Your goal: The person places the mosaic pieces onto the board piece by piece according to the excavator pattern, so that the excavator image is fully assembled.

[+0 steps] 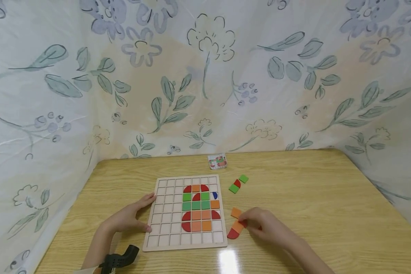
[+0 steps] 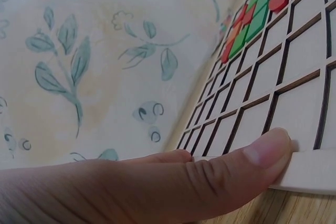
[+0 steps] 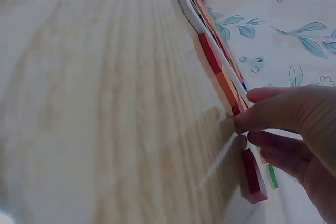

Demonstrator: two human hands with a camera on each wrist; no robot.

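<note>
A wooden grid board (image 1: 159, 229) lies on the table, with red rounded pieces and green, orange and blue pieces in its right-hand cells. My left hand (image 1: 130, 217) rests at the board's left edge, its thumb (image 2: 265, 153) extended against the border. To the right of the board, my right hand (image 1: 265, 228) pinches a small red piece (image 3: 235, 112) between thumb and forefinger, mostly hidden by the fingertips. This piece is at the end of an orange tile (image 1: 238, 227), which adjoins a red rounded piece (image 1: 232, 234). Another orange tile (image 1: 236, 212) lies just beyond the fingers.
Farther back on the right lie two green tiles, one a green square (image 1: 244, 178), with a red piece (image 1: 237, 183) between them. A small pattern card (image 1: 217, 161) lies behind the board. Floral cloth (image 1: 205, 83) hangs at the table's back. Another red piece (image 3: 254, 177) lies beneath my right hand.
</note>
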